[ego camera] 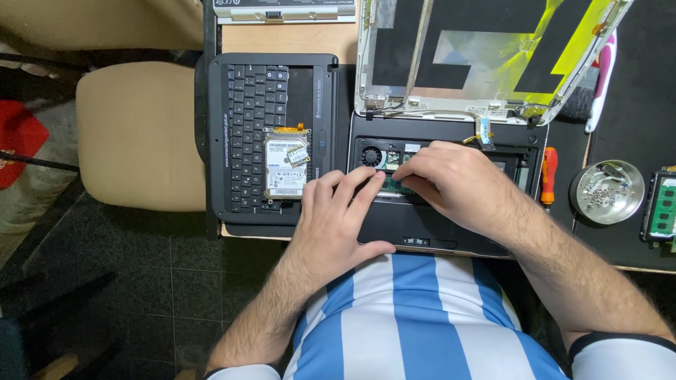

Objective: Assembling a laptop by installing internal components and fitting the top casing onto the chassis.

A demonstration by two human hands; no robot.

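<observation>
An opened black laptop base (394, 225) lies in front of me with a fan (371, 156) and a green circuit board (396, 184) exposed. My left hand (338, 218) rests on the base's front left, fingers stretched onto the board. My right hand (451, 179) lies over the middle of the base, fingertips pressed on the same board area. I cannot tell if either hand grips a part. The detached screen lid (486, 56), with black and yellow film, lies behind the base.
A keyboard panel (253, 134) sits to the left, carrying a hard drive (285, 169) and a small card (298, 153). A red-handled screwdriver (548, 176), a metal bowl of screws (607, 191) and a memory module (663, 207) lie right. A beige chair (137, 134) stands left.
</observation>
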